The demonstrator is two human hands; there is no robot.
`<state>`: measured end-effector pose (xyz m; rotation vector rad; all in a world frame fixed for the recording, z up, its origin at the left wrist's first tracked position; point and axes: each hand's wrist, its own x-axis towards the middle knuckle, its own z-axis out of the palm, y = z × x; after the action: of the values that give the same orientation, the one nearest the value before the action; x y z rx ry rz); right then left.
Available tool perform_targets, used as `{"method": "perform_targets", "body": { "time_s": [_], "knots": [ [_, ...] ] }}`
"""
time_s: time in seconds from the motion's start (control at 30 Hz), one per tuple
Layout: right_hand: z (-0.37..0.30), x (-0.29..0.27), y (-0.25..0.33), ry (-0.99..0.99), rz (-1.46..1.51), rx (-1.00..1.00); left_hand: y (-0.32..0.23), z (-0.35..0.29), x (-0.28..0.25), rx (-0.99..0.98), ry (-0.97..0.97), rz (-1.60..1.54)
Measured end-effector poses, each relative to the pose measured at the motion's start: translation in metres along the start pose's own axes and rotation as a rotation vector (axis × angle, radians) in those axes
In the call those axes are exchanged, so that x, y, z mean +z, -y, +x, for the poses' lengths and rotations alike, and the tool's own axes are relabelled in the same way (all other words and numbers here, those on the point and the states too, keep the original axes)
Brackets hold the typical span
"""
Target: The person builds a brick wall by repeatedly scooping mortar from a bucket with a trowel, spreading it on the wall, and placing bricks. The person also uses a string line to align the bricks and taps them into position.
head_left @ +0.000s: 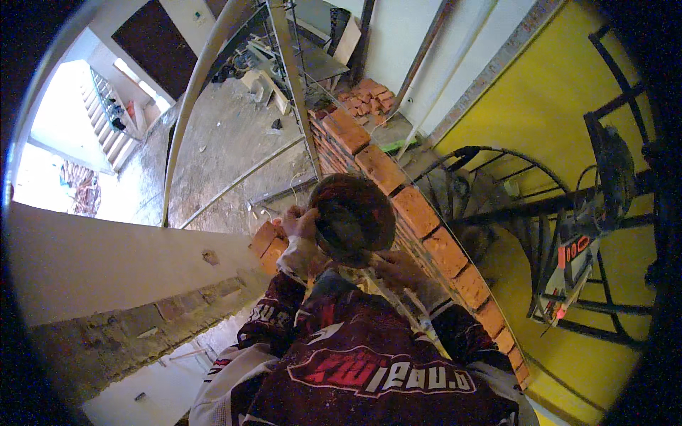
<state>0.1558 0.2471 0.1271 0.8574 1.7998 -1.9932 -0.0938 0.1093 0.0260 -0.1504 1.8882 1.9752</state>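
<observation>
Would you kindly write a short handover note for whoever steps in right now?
Left hand: grip on the left rim of the round dark bowl.
Right hand: grip on the bowl's lower right edge.
The bowl is held up over the near part of the curved brick wall.
Done: the wall's top course is laid.
Left: loose bricks are heaped at the far end.

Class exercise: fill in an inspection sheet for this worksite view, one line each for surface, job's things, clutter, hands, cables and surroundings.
Surface: curved brick wall, top course bare, seen from above.
Job's things: dark round bowl-shaped thing, held over the wall.
Clutter: loose bricks and scraps on the concrete floor.
Hands: left hand and right hand grip the round thing's sides.
Cables: thin string line near the wall.
Surroundings: black spiral stair railing, yellow wall, white ledge.
</observation>
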Motion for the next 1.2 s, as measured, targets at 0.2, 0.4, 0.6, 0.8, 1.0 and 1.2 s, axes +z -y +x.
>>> {"method": "perform_targets", "body": {
  "time_s": [0.2, 0.4, 0.6, 0.8, 1.0, 1.2],
  "knots": [
    [0.044, -0.013, -0.018, 0.022, -0.010, 0.020, 0.063, 0.019, -0.026, 0.071, -0.221, 0.414],
    [0.099, -0.033, -0.024, 0.087, -0.045, -0.094, 0.082, 0.013, -0.038, 0.063, -0.235, -0.036],
    [0.180, -0.074, 0.006, -0.086, -0.096, -0.250, 0.049, -0.036, -0.061, 0.096, -0.121, -0.087],
    [0.300, -0.118, 0.048, -0.294, 0.006, -0.141, 0.102, -0.032, -0.134, -0.090, -0.488, 0.115],
    [0.411, -0.129, 0.069, -0.907, -0.552, -0.630, 0.151, -0.058, -0.221, -0.106, -0.682, 0.055],
    [0.435, -0.118, 0.046, -0.915, -0.625, -0.598, 0.158, -0.086, -0.242, -0.251, -0.824, 0.402]
  ]
}}
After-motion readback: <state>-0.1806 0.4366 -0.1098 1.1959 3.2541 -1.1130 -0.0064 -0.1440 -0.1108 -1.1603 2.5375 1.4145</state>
